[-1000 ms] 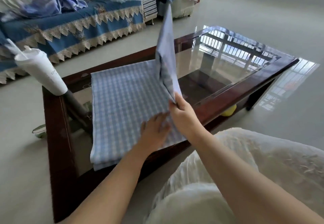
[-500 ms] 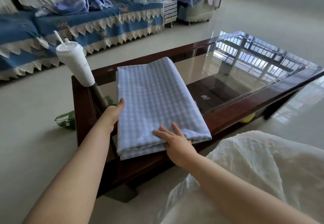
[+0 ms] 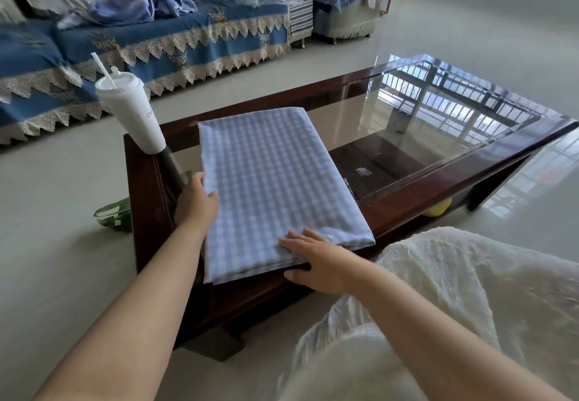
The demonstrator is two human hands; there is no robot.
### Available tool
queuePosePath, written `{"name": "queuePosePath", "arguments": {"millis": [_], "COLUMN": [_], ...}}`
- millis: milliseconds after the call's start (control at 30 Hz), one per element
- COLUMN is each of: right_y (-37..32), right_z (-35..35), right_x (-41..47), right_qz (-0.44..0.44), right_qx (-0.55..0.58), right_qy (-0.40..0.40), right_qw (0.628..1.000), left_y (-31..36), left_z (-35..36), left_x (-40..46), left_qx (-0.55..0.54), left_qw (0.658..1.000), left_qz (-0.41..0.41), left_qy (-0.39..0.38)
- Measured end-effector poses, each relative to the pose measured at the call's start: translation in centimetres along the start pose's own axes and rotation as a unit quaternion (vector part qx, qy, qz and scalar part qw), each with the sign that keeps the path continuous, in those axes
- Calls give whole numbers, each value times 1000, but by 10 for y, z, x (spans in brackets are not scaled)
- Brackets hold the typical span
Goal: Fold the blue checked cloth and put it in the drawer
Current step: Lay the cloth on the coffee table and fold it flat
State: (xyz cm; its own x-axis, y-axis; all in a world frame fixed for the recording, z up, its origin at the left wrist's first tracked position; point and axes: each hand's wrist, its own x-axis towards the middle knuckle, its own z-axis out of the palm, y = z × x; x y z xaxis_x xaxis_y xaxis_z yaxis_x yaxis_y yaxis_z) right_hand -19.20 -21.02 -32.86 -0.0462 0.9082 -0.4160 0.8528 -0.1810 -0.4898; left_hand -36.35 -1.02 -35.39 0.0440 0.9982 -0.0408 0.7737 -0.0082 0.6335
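The blue checked cloth (image 3: 275, 187) is lying folded into a flat rectangle on the near left end of the glass-topped table (image 3: 407, 209), its near edge hanging slightly over the dark wooden frame. The left hand (image 3: 195, 203) is reaching forward with the arm nearly straight, its grip closing on the cloth's left edge: the thumb is lying on top of the fabric and the fingers are going out of sight under or beside the fold. The right hand (image 3: 316, 259) is coming in from the lower right with the forearm angled across a pale cream garment (image 3: 454, 291); its grip is released, the palm facing down, the fingers spreading flat on the cloth's near edge and the thumb resting against the table frame just below it. A white lidded cup (image 3: 133, 113) with a straw is standing on the table's far left corner, just beside the cloth. A blue sofa cover (image 3: 141, 43) with lace trim is lying beyond the table.
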Motion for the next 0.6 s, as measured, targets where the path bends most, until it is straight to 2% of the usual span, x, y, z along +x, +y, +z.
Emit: {"name": "queuePosePath", "arguments": {"millis": [67,133,200,233,300,367,467,600], "right_y": [5,12,25,31,36,43,67,101], "right_z": [-28,-54,-66,-65,-52,-30,-18,-44], "right_x": [-7,-11,-2,4,19,31,37,35], "right_qz": [35,74,71,56,24,25,46,85], "right_qx": [88,160,79,37,-42,-103,-111,-66], "right_qy": [26,149,258,270,221,134,68,62], "right_qw": [995,973,960,961,974,985,990,992], "left_y": [-2,5,26,38,53,50,23,14], "left_z": [1,0,4,9,28,45,52,48], "left_x": [1,-5,-20,-33,-69,-99,-102,-97], "left_qx": [104,218,261,253,238,281,343,340], "left_qw": [994,974,949,935,899,853,815,809], "left_qz": [12,57,178,247,336,359,390,409], "left_qy": [0,10,7,-28,-147,-254,-257,-249]}}
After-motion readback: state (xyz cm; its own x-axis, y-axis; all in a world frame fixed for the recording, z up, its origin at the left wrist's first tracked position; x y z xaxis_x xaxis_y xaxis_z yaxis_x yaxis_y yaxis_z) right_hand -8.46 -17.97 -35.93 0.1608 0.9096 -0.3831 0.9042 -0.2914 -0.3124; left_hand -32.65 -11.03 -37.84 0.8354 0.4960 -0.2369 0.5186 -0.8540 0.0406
